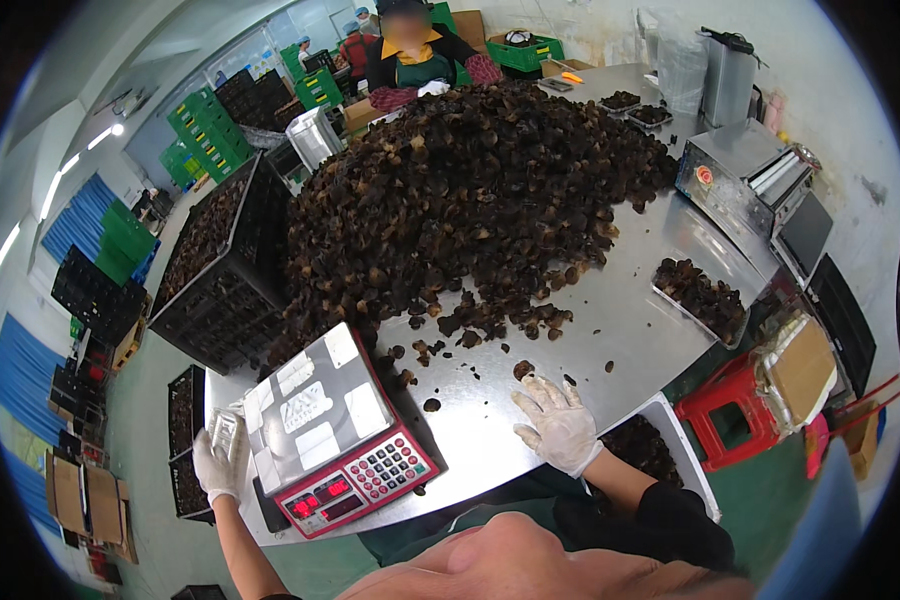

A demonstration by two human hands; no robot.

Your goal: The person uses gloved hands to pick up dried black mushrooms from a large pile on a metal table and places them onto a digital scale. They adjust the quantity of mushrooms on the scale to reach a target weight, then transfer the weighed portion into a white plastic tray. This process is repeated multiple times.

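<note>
My left hand (214, 466), in a pale glove, is at the table's left edge, its fingers against clear plastic trays (227, 435) beside a red digital scale (322, 420). Whether it grips the trays is unclear. My right hand (561, 427), gloved too, lies palm down with fingers spread on the steel table (487, 420); a small dark piece of wood ear fungus (523, 369) is at its fingertips. Beyond both hands rises a large heap of dark wood ear fungus (457, 202). A filled plastic tray (699, 300) sits at the table's right side.
A black crate (221, 277) of fungus stands left of the heap. A white bin (690, 465) with fungus is below the right edge, near a red stool (724, 412). A metal wrapping machine (750, 187) stands at right. Across the table is a co-worker (420, 64).
</note>
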